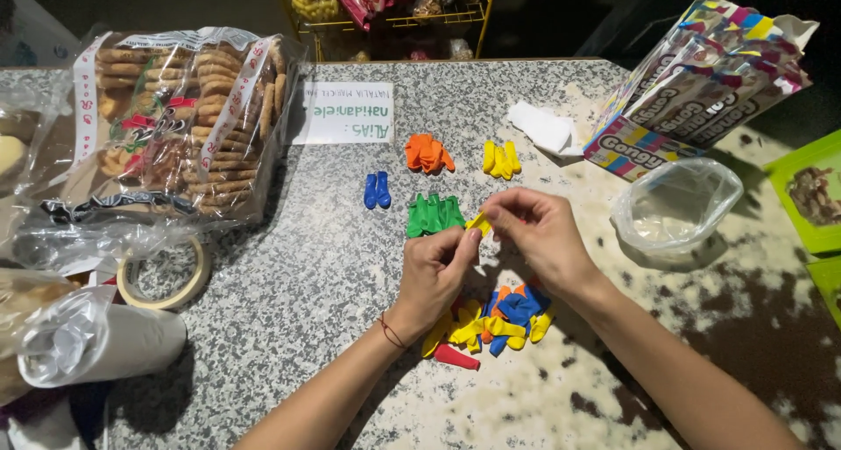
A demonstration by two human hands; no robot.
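Observation:
My left hand (435, 273) and my right hand (541, 235) meet over the speckled counter (307, 275), and both pinch one small yellow balloon (479, 223) between their fingertips. Under my wrists lies a mixed heap of balloons (495, 321) in yellow, blue, orange and red. Beyond my hands the balloons lie sorted by colour: a green pile (434, 214), a blue pair (377, 191), an orange pile (427, 153) and a yellow pile (500, 159).
A big clear bag of biscuits (180, 121) fills the left. A tape roll (165, 272) and a wrapped white roll (96, 336) lie at front left. A paper label (343, 112), a colourful bag (701, 77), a crumpled clear bag (676, 206), green trays (810, 196) stand around.

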